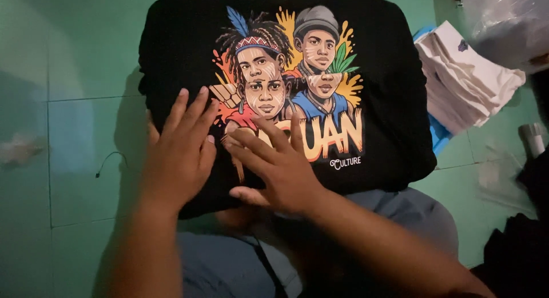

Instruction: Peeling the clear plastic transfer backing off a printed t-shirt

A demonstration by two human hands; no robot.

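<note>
Lying under fingers (197, 106) (flat): shirt (389, 104).

floor (68, 64): green tiles, thin dark grout lines, soft glare patches at the left. thin black cord (108, 161): lies curled on a tile, left of centre. stack of folded white cloth (463, 81): rests on a blue base (437, 135), right side. clear plastic bag (509, 24): upper right corner. dark fabric heap (514, 252): lower right edge. light: dim, cool.

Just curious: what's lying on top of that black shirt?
Both hands lie flat on the black shirt: the left hand beside its colourful print, the right hand covering the print's lower left. What that part shows is hidden.
</note>
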